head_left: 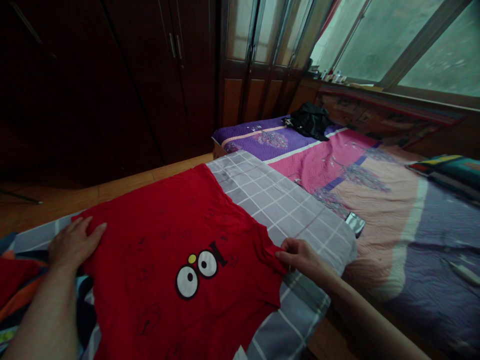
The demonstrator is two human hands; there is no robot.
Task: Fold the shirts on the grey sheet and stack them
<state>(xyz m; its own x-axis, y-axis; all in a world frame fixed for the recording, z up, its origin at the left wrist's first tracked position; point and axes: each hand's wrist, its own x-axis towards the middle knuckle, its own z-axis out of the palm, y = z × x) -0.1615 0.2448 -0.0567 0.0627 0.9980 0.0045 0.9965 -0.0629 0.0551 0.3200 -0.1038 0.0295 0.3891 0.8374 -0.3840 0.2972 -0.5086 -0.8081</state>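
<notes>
A red T-shirt (157, 240) with a printed cartoon face of big round eyes lies spread flat on a grey checked cloth (281, 210). My left hand (74, 245) rests palm down on its left side, fingers spread, gripping nothing. My right hand (300, 257) pinches a fold of the shirt's right edge between thumb and fingers. The lower part of the shirt runs out of view at the bottom of the picture.
A quilted purple and pink bedspread (360, 185) lies to the right, with a crumpled black garment (309, 120) and a small silver object (355, 223) on it. A dark wooden wardrobe (112, 75) stands behind, above a wooden floor (75, 197).
</notes>
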